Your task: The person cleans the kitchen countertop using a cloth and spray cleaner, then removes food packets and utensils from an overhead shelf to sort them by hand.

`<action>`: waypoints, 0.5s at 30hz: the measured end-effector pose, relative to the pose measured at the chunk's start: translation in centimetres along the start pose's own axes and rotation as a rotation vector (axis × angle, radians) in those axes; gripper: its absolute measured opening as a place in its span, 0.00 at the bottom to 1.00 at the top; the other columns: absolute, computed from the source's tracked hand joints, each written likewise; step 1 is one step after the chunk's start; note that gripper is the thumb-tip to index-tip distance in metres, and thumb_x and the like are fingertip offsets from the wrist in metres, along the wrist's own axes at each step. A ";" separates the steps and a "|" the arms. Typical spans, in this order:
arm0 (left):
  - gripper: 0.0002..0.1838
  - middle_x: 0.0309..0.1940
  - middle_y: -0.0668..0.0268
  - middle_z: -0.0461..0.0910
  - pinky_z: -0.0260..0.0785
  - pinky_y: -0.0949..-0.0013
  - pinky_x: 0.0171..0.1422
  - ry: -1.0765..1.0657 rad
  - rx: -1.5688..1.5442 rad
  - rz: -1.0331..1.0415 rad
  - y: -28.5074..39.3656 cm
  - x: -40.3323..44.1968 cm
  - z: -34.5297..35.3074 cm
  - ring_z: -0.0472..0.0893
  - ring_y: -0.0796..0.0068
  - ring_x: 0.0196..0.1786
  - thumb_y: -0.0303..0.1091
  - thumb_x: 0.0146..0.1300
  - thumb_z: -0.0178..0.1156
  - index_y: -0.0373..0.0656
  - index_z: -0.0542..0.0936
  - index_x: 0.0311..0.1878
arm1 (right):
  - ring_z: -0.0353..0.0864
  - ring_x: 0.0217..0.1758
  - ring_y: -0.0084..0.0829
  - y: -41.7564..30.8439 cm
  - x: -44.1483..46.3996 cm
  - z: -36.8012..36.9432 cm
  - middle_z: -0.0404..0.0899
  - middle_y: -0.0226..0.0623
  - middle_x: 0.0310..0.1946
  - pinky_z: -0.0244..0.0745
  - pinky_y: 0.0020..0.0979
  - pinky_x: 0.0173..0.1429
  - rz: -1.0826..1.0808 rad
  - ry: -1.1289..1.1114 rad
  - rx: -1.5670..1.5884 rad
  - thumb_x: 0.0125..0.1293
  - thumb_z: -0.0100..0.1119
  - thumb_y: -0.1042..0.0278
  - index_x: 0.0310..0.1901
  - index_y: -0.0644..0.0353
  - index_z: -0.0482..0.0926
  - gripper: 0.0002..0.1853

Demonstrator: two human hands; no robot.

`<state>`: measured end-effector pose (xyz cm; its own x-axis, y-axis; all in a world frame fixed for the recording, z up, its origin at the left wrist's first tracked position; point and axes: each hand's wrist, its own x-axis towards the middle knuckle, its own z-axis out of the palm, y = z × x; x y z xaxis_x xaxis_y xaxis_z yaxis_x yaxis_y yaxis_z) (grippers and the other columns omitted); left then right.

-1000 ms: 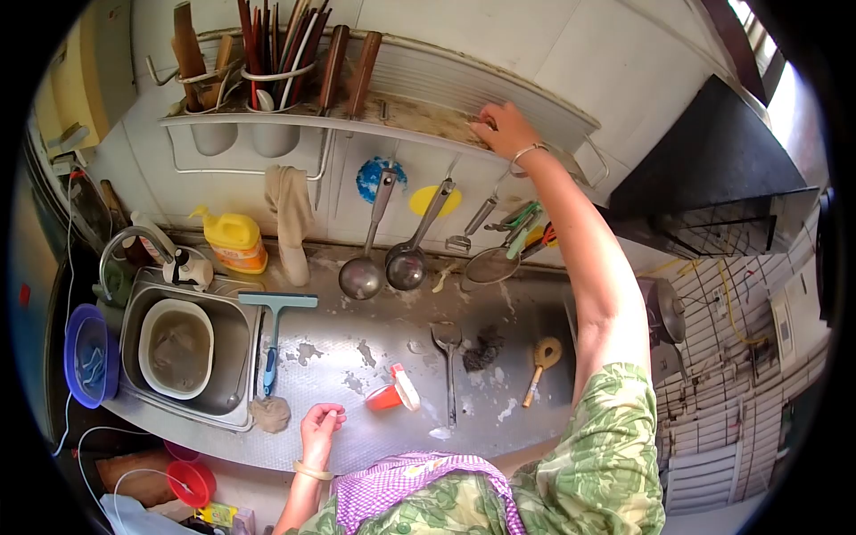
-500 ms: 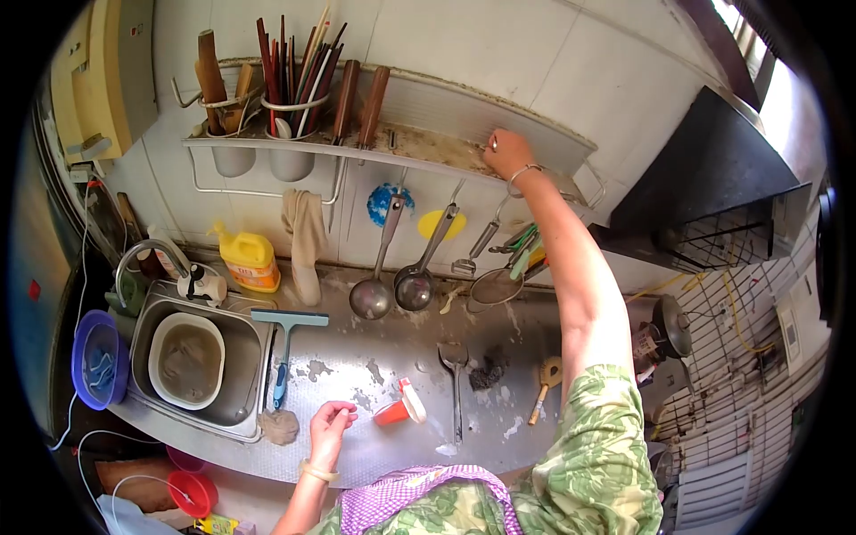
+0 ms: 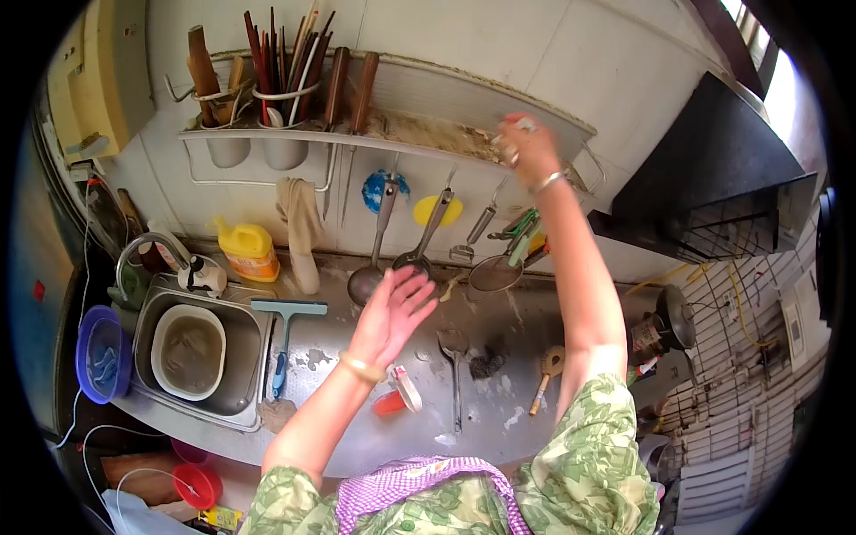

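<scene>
My right hand [image 3: 533,153] is raised at the right end of the grimy wall shelf [image 3: 428,134]. Its fingers are curled and blurred, with something small and whitish showing at them that I cannot make out. My left hand [image 3: 392,312] is held over the counter with fingers spread and nothing in it, in front of two hanging ladles [image 3: 366,283]. Below it on the counter lies an orange-red and white plastic piece [image 3: 392,403]. A metal spatula [image 3: 456,379], a dark scouring pad [image 3: 488,363] and a wooden-handled brush [image 3: 546,379] lie to its right.
A sink [image 3: 260,357] with a white basin [image 3: 159,352] stands at left, beside a squeegee [image 3: 283,334] and a yellow jug [image 3: 248,252]. Chopsticks [image 3: 283,67] stand in a shelf holder. A strainer [image 3: 496,275] hangs below the shelf; a black range hood [image 3: 713,169] is at right.
My left hand has risen from beside the orange-red piece towards the ladles and opened its fingers. My right hand has moved slightly right along the shelf and lifted a little.
</scene>
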<state>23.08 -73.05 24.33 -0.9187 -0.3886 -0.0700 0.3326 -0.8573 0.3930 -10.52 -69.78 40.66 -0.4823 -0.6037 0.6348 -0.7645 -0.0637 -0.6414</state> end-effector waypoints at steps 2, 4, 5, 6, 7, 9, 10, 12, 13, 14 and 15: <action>0.28 0.60 0.53 0.69 0.62 0.52 0.70 -0.019 -0.182 -0.049 -0.6 2.2 2.0 0.69 0.57 0.65 0.52 0.73 0.47 0.37 0.64 0.64 | 0.75 0.29 0.21 -5.5 -6.4 5.3 0.77 0.26 0.28 0.73 0.26 0.31 0.205 0.010 0.057 0.58 0.63 0.72 0.39 0.59 0.78 0.08; 0.31 0.62 0.52 0.67 0.59 0.51 0.72 -0.059 -0.290 -0.094 -1.7 4.2 2.2 0.67 0.56 0.66 0.56 0.72 0.43 0.38 0.63 0.65 | 0.74 0.30 0.19 -6.7 -12.5 9.3 0.75 0.26 0.27 0.73 0.28 0.33 0.253 -0.095 -0.006 0.59 0.59 0.70 0.37 0.58 0.77 0.06; 0.32 0.64 0.52 0.66 0.58 0.50 0.72 -0.077 -0.342 -0.116 -2.2 4.8 2.2 0.67 0.56 0.67 0.58 0.72 0.41 0.38 0.62 0.65 | 0.77 0.31 0.26 -6.2 -14.7 10.5 0.77 0.33 0.28 0.73 0.30 0.36 0.093 -0.119 -0.130 0.58 0.58 0.70 0.37 0.60 0.76 0.06; 0.33 0.63 0.54 0.67 0.58 0.51 0.72 -0.124 -0.335 -0.079 -2.2 4.6 2.8 0.67 0.57 0.67 0.61 0.72 0.37 0.42 0.65 0.64 | 0.79 0.33 0.34 -5.8 -16.9 11.6 0.78 0.40 0.30 0.73 0.32 0.39 -0.069 -0.122 -0.255 0.58 0.57 0.70 0.36 0.61 0.75 0.07; 0.29 0.60 0.57 0.70 0.60 0.53 0.71 -0.053 -0.340 -0.093 -2.3 4.4 2.8 0.69 0.60 0.65 0.57 0.74 0.37 0.42 0.67 0.60 | 0.78 0.35 0.43 -6.9 -17.9 11.4 0.77 0.43 0.32 0.73 0.36 0.40 -0.062 -0.223 -0.203 0.57 0.59 0.69 0.36 0.61 0.75 0.08; 0.22 0.56 0.60 0.74 0.65 0.55 0.67 0.076 -0.310 -0.055 -3.0 4.9 1.3 0.73 0.62 0.61 0.49 0.74 0.39 0.40 0.71 0.56 | 0.76 0.36 0.45 -7.6 -19.8 11.5 0.76 0.41 0.31 0.72 0.39 0.39 -0.070 -0.282 -0.204 0.56 0.60 0.63 0.35 0.59 0.76 0.10; 0.19 0.54 0.60 0.74 0.66 0.57 0.66 0.020 -0.292 -0.020 -3.4 4.9 0.5 0.74 0.63 0.59 0.45 0.73 0.41 0.41 0.71 0.55 | 0.76 0.37 0.44 -7.4 -20.4 11.7 0.76 0.40 0.30 0.71 0.38 0.40 -0.079 -0.302 -0.227 0.55 0.60 0.61 0.34 0.59 0.76 0.11; 0.13 0.51 0.61 0.76 0.68 0.60 0.63 -0.090 -0.260 0.048 -3.8 4.6 -1.1 0.75 0.66 0.56 0.37 0.71 0.45 0.42 0.73 0.52 | 0.75 0.39 0.43 -7.3 -21.1 11.9 0.77 0.38 0.31 0.69 0.38 0.43 -0.121 -0.323 -0.241 0.55 0.60 0.58 0.34 0.58 0.77 0.13; 0.15 0.51 0.61 0.76 0.69 0.60 0.63 -0.154 -0.265 0.073 -3.9 5.2 -2.3 0.76 0.66 0.56 0.39 0.71 0.44 0.41 0.73 0.52 | 0.74 0.40 0.43 -7.4 -21.1 11.8 0.77 0.38 0.32 0.69 0.38 0.44 -0.161 -0.321 -0.232 0.55 0.60 0.56 0.34 0.58 0.77 0.14; 0.16 0.52 0.61 0.76 0.69 0.59 0.62 -0.220 -0.271 0.099 -4.0 6.0 -3.7 0.76 0.65 0.56 0.40 0.72 0.42 0.41 0.73 0.53 | 0.73 0.41 0.43 -7.4 -21.0 11.9 0.77 0.38 0.33 0.68 0.38 0.45 -0.203 -0.319 -0.222 0.55 0.60 0.55 0.35 0.58 0.77 0.14; 0.18 0.52 0.60 0.76 0.70 0.58 0.62 -0.285 -0.276 0.126 -3.6 6.0 -3.3 0.76 0.64 0.56 0.41 0.72 0.40 0.41 0.73 0.53 | 0.73 0.41 0.43 -7.4 -21.0 12.1 0.77 0.39 0.35 0.68 0.38 0.46 -0.246 -0.291 -0.258 0.55 0.60 0.55 0.36 0.58 0.77 0.15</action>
<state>17.11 -73.42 19.47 -0.8765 -0.4202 0.2348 0.4548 -0.8826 0.1186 10.45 -66.20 26.87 -0.1606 -0.7959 0.5838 -0.9405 -0.0560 -0.3351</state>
